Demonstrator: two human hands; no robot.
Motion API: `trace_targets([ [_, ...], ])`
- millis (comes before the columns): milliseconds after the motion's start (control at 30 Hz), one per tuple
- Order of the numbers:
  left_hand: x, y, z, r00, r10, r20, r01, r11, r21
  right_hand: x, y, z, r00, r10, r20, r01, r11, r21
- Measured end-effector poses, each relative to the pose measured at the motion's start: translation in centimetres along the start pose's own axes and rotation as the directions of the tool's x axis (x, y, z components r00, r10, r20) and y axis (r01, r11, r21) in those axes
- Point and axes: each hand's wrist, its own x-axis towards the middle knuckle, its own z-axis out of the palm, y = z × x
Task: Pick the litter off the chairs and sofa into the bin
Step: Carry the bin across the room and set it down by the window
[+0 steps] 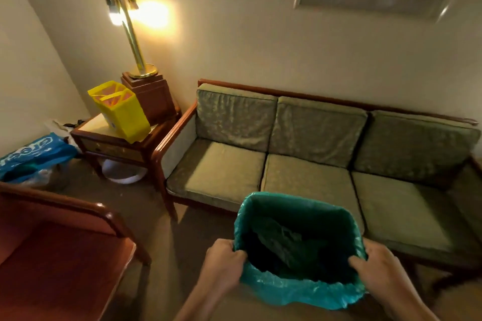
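Head view

The bin, lined with a teal plastic bag, is held in the near centre of the scene, in front of the middle seat cushion of the sofa. Its opening is turned toward the camera. Dark crumpled litter is seen inside it.

The bin rim is gripped at its near left corner by the left hand and at its near right corner by the right hand. The fingers of the left hand are curled over the rim and pinch the liner against it. The same curled grip is shown on the right side. Both forearms enter from the near edge.

The sofa, with a wooden frame and green cushions, is placed against the far wall. A red chair with a wooden arm is located at the near left.

A side table stands just beside the left arm of the sofa. A yellow bag and a lit brass lamp on a wooden block are carried on its tabletop. A blue bag lies on the floor at the far left.
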Motion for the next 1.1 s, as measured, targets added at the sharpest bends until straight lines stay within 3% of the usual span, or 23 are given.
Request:
trace_targets([
  [400,-1.2,9.9,17.8,0.932,0.198,0.304,-0.288,0.914,0.286,-5.5,15.4,-12.7,0.941,0.22,-0.255,-0.132,0.938,0.32],
  [600,-7.8,14.3,29.5,0.862,0.333,0.383,-0.485,0.764,0.426,-9.5,24.7,-17.7,0.846,0.37,-0.383,-0.203,0.889,0.409],
  [667,-10.0,14.5,33.6,0.823,0.45,0.345,-0.567,0.649,0.507,-10.6,27.8,-19.4,0.802,0.416,-0.429,-0.211,0.869,0.448],
  [700,-10.8,14.2,35.6,0.785,0.533,0.317,-0.605,0.547,0.579,-11.2,29.5,-20.2,0.785,0.435,-0.441,-0.211,0.857,0.47],
  [733,-11.7,13.8,37.3,0.695,0.646,0.315,-0.666,0.413,0.622,-11.6,31.1,-20.8,0.771,0.453,-0.447,-0.214,0.846,0.488],
  [800,-13.0,13.3,40.8,0.379,0.821,0.427,-0.841,0.114,0.528,-12.7,34.3,-22.1,0.741,0.504,-0.444,-0.237,0.814,0.53],
  [833,-13.3,13.2,42.5,0.213,0.837,0.504,-0.9,-0.033,0.435,-13.3,35.7,-22.8,0.723,0.524,-0.45,-0.24,0.801,0.548],
  [900,-13.9,12.7,46.2,-0.005,0.756,0.654,-0.931,-0.243,0.273,-14.8,38.7,-24.0,0.678,0.559,-0.477,-0.228,0.777,0.586],
  [967,-15.1,12.3,49.5,-0.091,0.656,0.75,-0.91,-0.361,0.205,-16.4,41.3,-25.2,0.62,0.598,-0.508,-0.222,0.755,0.617],
  [1100,-16.8,12.1,55.6,-0.192,0.438,0.878,-0.843,-0.532,0.081,-19.4,46.4,-26.6,0.482,0.664,-0.572,-0.253,0.73,0.635],
])
